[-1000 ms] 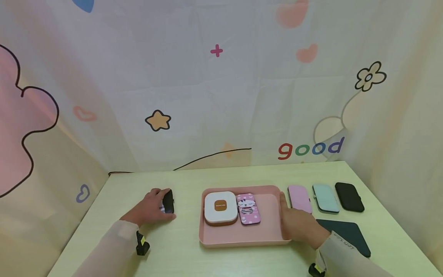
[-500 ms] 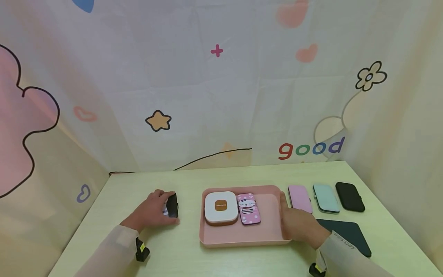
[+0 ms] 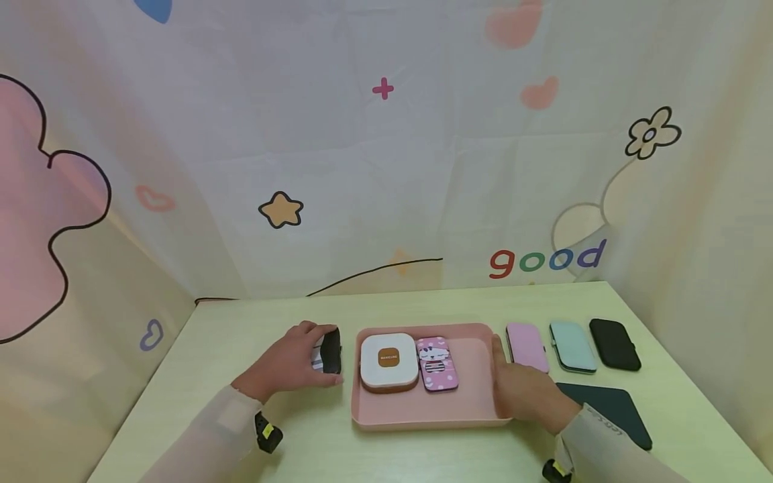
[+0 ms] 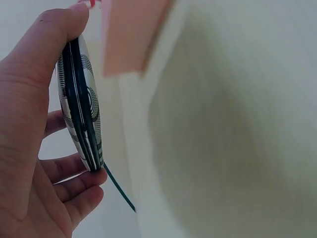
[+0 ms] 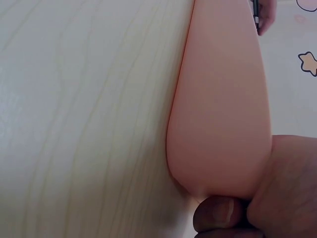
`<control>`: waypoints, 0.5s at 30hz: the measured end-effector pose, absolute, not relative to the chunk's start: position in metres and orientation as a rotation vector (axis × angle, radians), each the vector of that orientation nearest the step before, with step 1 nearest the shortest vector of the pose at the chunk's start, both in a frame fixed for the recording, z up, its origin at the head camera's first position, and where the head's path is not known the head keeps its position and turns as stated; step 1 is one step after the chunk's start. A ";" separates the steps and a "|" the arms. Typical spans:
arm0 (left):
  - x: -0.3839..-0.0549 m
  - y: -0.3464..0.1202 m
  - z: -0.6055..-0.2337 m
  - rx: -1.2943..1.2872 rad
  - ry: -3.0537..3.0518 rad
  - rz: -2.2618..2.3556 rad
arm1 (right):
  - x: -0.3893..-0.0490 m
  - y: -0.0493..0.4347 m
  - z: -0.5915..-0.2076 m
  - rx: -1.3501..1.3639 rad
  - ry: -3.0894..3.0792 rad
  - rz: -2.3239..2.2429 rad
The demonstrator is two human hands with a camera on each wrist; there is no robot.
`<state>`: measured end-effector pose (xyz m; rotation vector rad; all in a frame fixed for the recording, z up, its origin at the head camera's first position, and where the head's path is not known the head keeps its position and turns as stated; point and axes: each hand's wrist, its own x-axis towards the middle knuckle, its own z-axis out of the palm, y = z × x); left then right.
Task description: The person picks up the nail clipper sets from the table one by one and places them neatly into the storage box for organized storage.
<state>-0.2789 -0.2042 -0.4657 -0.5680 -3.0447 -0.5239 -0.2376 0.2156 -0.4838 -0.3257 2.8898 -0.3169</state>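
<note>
and here's the left hand [image 3: 286,362], thumb and fingers pinching the black-and-white case [image 3: 329,350]! just right of those fingertips, the pink tray [image 3: 474,379], its right end gripped by the right hand [image 3: 528,396]. between the two sets of fingers, the white-topped box [image 3: 389,359], then the pink cat case [image 3: 437,365]. right of the right fingers: lilac case [image 3: 527,345], mint case [image 3: 572,345], black case [image 3: 614,343]. well beyond all fingertips, the printed curtain [image 3: 362,161]!

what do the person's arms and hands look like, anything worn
The left hand and right hand look bare. Left sleeve and right sleeve are long and pale beige, the right with small dark lettering. A black device with a yellow patch sits at each cuff.
</note>
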 end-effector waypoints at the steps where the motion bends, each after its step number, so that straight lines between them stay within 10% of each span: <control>1: -0.279 -0.200 -0.463 -0.587 -3.036 -0.515 | -0.238 0.216 -0.484 -0.332 2.892 -0.311; 15: -0.270 -0.153 -0.440 -0.785 -2.970 -0.386 | -0.240 0.215 -0.484 -0.268 2.846 -0.351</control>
